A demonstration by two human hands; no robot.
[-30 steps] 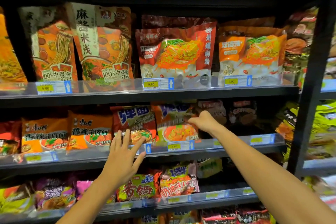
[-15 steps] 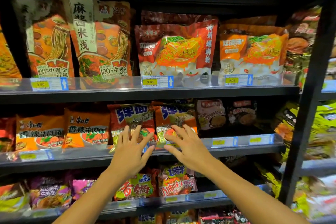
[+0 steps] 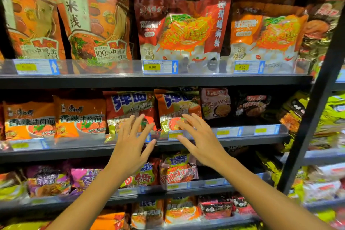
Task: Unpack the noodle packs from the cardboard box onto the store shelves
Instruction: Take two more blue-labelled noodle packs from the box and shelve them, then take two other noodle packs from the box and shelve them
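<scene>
Both hands were released, fingers spread: the left hand point(image 3: 130, 144) before one red-and-orange blue-lettered noodle pack point(image 3: 128, 106), the right hand point(image 3: 197, 140) before its twin point(image 3: 177, 106) on the dark metal middle shelf point(image 3: 252, 139). Straightening seemed under way; fetching another pack probably came next.

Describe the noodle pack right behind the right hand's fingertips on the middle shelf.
The noodle pack is a glossy, crinkled plastic bag, orange and red with big blue characters on top and a bowl picture lower down. It stands upright at the front of the middle shelf, behind the clear price rail, side by side with a matching pack. The right hand, fingers spread, reaches its lower front; whether they touch cannot be told.
</scene>
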